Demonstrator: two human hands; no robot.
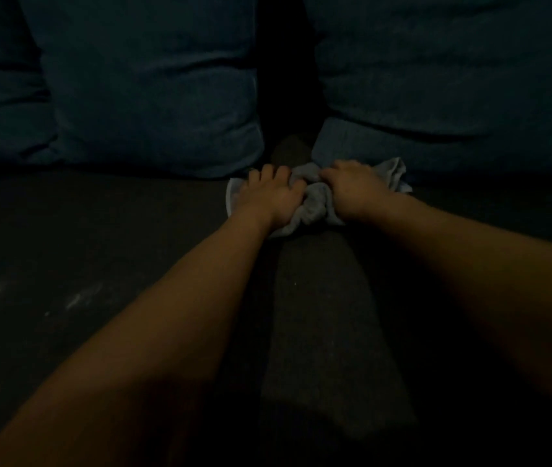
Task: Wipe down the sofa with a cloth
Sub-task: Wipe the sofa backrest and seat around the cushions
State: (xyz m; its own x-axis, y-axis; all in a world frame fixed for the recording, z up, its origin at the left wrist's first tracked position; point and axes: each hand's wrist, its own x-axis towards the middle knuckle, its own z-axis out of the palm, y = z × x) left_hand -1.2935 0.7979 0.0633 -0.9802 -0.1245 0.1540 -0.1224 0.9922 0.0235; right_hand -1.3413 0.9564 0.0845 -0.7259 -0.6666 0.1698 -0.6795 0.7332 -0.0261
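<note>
The scene is dim. A crumpled light grey cloth (pixel 315 200) lies on the dark sofa seat (pixel 99 251), at the back of the seat near the gap between two cushions. My left hand (pixel 273 195) grips the cloth's left part, with its fingers spread over it and its thumb tucked into the folds. My right hand (pixel 352 188) grips the right part with curled fingers. A corner of the cloth sticks out to the right beyond my right hand.
Two dark blue back cushions stand behind the seat, one on the left (pixel 146 96) and one on the right (pixel 453 79), with a dark gap between them. Faint pale marks (pixel 82 294) show on the left of the seat.
</note>
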